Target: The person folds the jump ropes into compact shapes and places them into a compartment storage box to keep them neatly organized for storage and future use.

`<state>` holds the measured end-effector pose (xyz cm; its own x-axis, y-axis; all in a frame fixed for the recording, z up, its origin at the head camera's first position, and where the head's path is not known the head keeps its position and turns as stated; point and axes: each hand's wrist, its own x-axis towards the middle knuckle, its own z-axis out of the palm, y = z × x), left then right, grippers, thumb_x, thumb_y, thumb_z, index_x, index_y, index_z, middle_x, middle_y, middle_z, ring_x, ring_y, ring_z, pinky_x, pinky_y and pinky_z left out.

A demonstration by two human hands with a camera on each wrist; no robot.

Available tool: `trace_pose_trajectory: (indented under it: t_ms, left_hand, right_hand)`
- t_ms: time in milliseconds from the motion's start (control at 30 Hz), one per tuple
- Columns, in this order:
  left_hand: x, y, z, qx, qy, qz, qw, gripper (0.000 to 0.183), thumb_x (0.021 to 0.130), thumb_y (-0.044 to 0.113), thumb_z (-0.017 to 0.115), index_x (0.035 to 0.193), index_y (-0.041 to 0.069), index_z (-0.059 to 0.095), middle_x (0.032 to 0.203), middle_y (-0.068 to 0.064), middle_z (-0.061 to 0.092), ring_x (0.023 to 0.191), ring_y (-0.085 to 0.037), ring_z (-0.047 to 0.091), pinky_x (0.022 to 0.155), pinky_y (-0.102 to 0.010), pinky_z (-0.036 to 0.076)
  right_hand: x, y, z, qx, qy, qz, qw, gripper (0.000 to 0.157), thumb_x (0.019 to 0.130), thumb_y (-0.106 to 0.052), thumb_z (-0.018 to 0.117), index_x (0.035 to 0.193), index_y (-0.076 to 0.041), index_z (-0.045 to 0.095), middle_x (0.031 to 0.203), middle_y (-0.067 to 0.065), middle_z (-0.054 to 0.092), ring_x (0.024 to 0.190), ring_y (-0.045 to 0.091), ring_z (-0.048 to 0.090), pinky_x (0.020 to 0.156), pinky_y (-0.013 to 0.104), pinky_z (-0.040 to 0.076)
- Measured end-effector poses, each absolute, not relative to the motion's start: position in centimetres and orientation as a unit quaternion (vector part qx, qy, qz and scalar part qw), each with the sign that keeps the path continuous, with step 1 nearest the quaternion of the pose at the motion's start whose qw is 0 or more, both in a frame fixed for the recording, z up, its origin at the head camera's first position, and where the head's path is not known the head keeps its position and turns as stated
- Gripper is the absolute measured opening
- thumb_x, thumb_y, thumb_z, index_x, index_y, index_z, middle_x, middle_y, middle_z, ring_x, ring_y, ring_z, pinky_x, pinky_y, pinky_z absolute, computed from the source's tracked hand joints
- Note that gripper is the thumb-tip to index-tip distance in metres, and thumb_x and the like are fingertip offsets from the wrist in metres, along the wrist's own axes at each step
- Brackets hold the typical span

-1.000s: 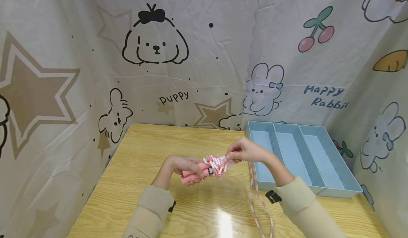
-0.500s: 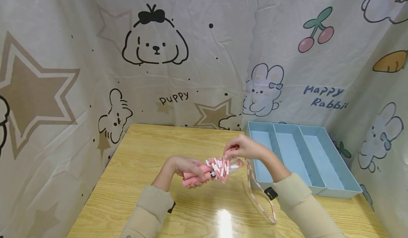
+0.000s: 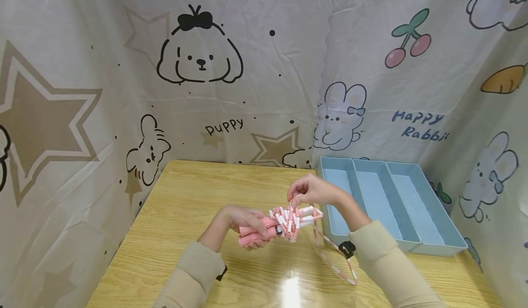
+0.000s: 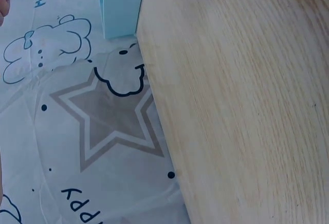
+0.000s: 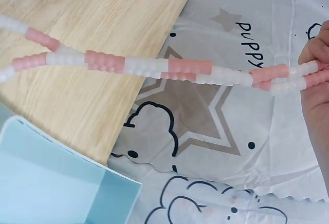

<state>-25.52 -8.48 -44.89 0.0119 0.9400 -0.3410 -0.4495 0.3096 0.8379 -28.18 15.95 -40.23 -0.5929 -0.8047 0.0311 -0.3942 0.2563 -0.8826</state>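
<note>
skipping rope (image 3: pixel 288 221) seems mid-winding: left hand (image 3: pixel 245 219) curls fingers (image 3: pixel 258 224) round its handles (image 3: pixel 249 240), right hand (image 3: pixel 311 191) pinches its cord (image 5: pixel 146 66), next turn likely needing tension.

Right hand (image 5: pixel 316 106) holds doubled pink-white beaded cord (image 5: pixel 146 66); blue tray (image 5: pixel 49 178) nearby.

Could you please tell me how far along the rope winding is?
Done: several turns of beaded rope lie bunched at one end of the pink handles. In hand: the left hand grips the handles while the right hand pinches the rope near the bunch. Remaining: a loop hangs loose below the right forearm, so that length probably needs winding.
</note>
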Motion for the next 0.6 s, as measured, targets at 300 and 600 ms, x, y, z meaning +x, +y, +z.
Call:
trace_pose_trajectory:
  t_ms: [300, 600]
  left_hand:
    - [-25.2, -8.0, -45.2, 0.275, 0.424, 0.556, 0.660, 0.012, 0.087, 0.009, 0.040, 0.091, 0.009, 0.052, 0.066, 0.001, 0.048, 0.055, -0.009, 0.044, 0.049, -0.023, 0.039]
    - [-25.0, -7.9, -45.8, 0.279, 0.407, 0.578, 0.650, 0.015, 0.087, 0.009, 0.036, 0.096, 0.009, 0.049, 0.069, 0.000, 0.048, 0.056, -0.008, 0.044, 0.050, -0.023, 0.039]
  right_hand:
    - [-28.4, 16.1, -42.0, -0.358, 0.701, -0.562, 0.256, 0.030, 0.083, -0.017, 0.066, 0.086, 0.011, 0.056, 0.074, -0.006, 0.060, 0.065, 0.005, 0.052, 0.058, 0.019, 0.045]
    - [-26.6, 15.5, -42.1, -0.317, 0.617, -0.665, 0.278, 0.009, 0.086, -0.029, 0.061, 0.086, -0.020, 0.064, 0.079, -0.008, 0.060, 0.068, 0.002, 0.055, 0.059, 0.014, 0.047]
